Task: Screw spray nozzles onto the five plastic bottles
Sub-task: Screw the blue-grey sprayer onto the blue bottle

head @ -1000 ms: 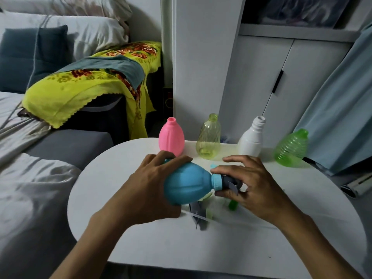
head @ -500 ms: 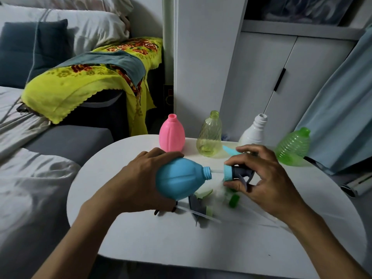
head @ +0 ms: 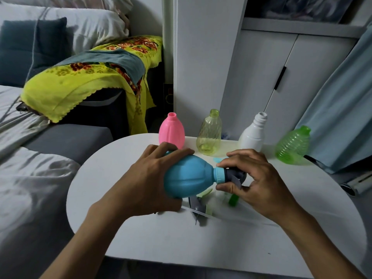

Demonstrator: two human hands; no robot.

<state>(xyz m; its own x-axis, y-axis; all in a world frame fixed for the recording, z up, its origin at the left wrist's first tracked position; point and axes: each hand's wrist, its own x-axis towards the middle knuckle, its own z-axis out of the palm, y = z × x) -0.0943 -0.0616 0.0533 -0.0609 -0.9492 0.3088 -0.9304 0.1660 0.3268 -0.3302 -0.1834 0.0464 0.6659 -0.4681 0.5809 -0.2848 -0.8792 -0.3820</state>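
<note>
**Nozzle at neck of blue bottle**

Left hand (head: 149, 178) wraps the blue bottle (head: 189, 178), held sideways above the white worktop (head: 201, 238). Right hand (head: 259, 178) pinches the spray nozzle (head: 229, 175), its blue collar sitting on the bottle neck. More nozzles (head: 198, 206) lie on the worktop beneath. Along the far edge, uncapped: pink bottle (head: 171, 131), yellow bottle (head: 209, 133), white bottle (head: 253, 133), green bottle (head: 292, 146).

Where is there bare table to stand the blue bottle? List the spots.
Free: the near part of the table, between both forearms and the front rim, and its left edge beside the left hand. Crowded: the far edge, with pink, yellow, white and green bottles, and the nozzles under the blue bottle.
</note>
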